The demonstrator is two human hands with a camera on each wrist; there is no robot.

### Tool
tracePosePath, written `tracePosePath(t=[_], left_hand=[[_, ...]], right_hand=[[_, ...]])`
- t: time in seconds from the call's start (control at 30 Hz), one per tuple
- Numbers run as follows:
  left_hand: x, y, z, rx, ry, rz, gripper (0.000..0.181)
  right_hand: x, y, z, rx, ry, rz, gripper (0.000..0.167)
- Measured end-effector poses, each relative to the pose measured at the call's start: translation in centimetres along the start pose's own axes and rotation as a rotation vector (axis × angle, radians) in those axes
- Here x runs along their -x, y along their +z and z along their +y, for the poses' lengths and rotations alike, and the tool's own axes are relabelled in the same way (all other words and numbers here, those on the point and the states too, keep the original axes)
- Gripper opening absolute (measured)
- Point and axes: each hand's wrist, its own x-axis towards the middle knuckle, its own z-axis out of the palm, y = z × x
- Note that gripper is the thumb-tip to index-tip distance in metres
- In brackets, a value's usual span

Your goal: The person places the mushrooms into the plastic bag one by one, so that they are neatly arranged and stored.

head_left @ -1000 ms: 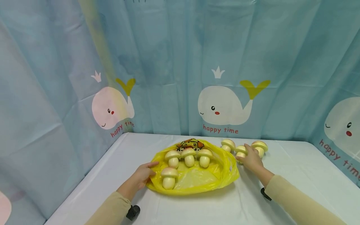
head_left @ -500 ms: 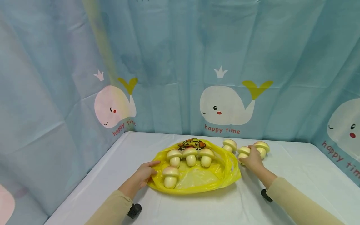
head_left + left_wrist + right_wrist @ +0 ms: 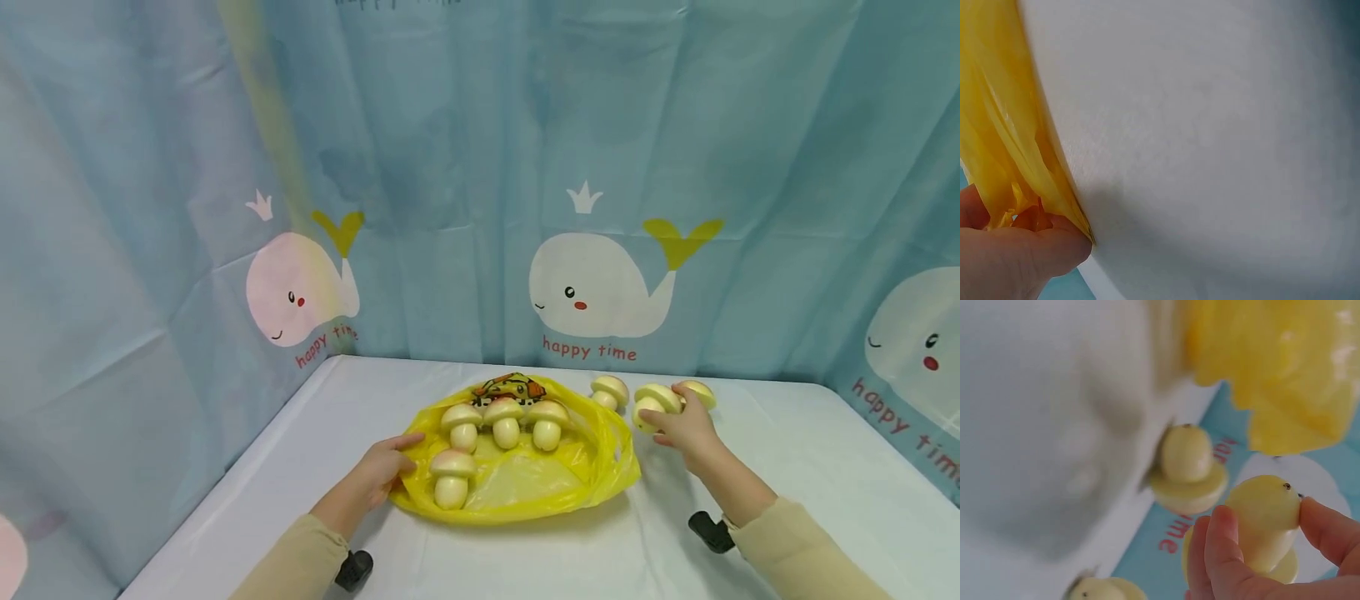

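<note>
A yellow plastic bag [image 3: 525, 492] lies spread on the table with several toy mushrooms in it, one of them [image 3: 452, 479] near its left edge. My left hand [image 3: 378, 471] pinches the bag's left edge; the left wrist view shows thumb and fingers [image 3: 1029, 256] gripping the yellow plastic [image 3: 1016, 119]. Right of the bag, my right hand [image 3: 693, 429] holds a mushroom [image 3: 654, 404] by its stem. In the right wrist view, thumb and fingertips pinch that mushroom [image 3: 1263, 515]. Two more mushrooms stand close by, one [image 3: 609, 392] to its left and one [image 3: 701, 392] partly behind the hand.
A white cloth covers the table [image 3: 787, 467]. Behind it hangs a blue curtain [image 3: 450, 275] printed with whales. Black wrist devices sit at the left wrist [image 3: 355, 571] and the right wrist [image 3: 710, 532].
My right hand has shifted slightly to the right and turned, and the mushroom it grips is tilted, its stem toward the bag. My left hand stays on the bag's edge.
</note>
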Motion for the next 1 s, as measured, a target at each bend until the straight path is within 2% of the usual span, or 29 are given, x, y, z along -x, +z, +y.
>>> tracePosePath(t=[0.53, 0.8, 1.0], left_hand=[[0.2, -0.1, -0.2, 0.012, 0.001, -0.007, 0.053], [-0.1, -0.3, -0.2, 0.029, -0.009, -0.022, 0.053], [0.0, -0.2, -0.2, 0.028, -0.013, -0.018, 0.054]], right_hand=[[3.2, 0.5, -1.9, -0.266, -0.04, -0.136, 0.088], [4.2, 1.2, -2.6, -0.32, -0.079, -0.148, 0.089], [4.7, 2.3, -2.9, -0.339, -0.075, -0.168, 0.089]])
